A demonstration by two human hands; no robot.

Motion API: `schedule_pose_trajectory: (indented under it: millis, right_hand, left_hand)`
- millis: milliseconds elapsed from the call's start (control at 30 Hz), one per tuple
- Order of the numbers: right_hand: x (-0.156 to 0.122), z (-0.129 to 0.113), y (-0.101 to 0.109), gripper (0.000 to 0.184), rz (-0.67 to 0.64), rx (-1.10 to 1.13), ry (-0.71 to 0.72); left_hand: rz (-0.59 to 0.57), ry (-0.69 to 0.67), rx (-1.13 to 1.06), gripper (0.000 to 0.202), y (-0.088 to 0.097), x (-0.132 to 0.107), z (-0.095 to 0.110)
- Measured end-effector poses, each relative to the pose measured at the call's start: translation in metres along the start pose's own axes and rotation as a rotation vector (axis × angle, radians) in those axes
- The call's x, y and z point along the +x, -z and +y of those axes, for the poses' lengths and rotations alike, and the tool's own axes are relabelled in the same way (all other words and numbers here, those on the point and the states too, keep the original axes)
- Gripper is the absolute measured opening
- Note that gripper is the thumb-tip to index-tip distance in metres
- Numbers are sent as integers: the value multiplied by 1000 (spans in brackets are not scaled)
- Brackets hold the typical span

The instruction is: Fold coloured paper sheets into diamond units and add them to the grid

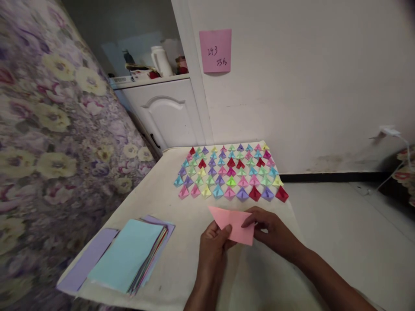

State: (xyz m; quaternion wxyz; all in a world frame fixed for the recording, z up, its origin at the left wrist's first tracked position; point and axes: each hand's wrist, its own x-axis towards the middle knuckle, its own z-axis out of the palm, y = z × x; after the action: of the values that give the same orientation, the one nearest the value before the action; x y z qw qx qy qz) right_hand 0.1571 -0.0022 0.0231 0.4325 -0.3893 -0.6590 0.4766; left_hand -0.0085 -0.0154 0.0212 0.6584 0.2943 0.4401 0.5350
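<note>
A folded pink paper sheet [234, 223] is held over the cream table [175, 203] between both hands. My left hand [213, 242] pinches its near left edge, thumb on top. My right hand [271, 230] grips its right side, fingers curled over the top. Just beyond the paper lies a grid of several small folded paper shapes [231, 172] in pink, red, blue, green, yellow and purple. A stack of coloured paper sheets [129, 254] with a light blue one on top rests at the table's near left.
A single lilac sheet [87, 259] lies beside the stack near the table edge. A floral fabric surface [55, 142] rises along the left. A white wall carries a pink sticky note [215, 51]. A white cabinet [164, 110] stands behind, and grey floor [350, 229] lies to the right.
</note>
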Motion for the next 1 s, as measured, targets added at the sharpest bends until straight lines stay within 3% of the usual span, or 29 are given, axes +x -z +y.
schedule_pose_trajectory:
  millis: [300,633,1000]
  right_hand:
    - [3,-2,2,7,63,-25,-17]
    - [5,0,-5,10,221,-19,-154]
    - [5,2,-8,14,277,-72,-190]
  left_hand:
    - [21,42,128,39,-4,-5,3]
    - [-78,74,197,37,-8,-10,6]
    - [-63,76,197,35,-11,-10,5]
